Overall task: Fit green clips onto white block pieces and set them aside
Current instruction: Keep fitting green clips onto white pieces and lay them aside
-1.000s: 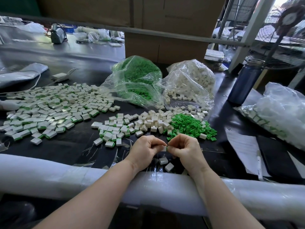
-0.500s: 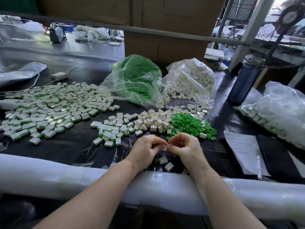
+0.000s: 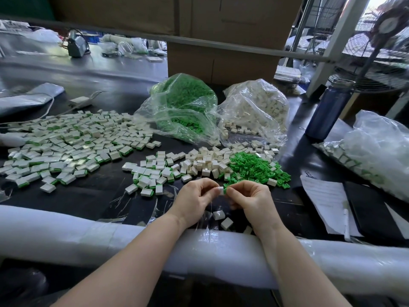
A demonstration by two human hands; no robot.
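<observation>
Both hands meet above the black table (image 3: pixel 93 196): the left hand (image 3: pixel 194 201) pinches a white block piece (image 3: pixel 220 190), the right hand (image 3: pixel 251 200) pinches the green clip (image 3: pixel 225 191) against it.

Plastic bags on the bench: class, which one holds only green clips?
The bag of green clips, back centre; the clear bag beside it holds white blocks, and the bag at far right holds white pieces with green edges.
</observation>
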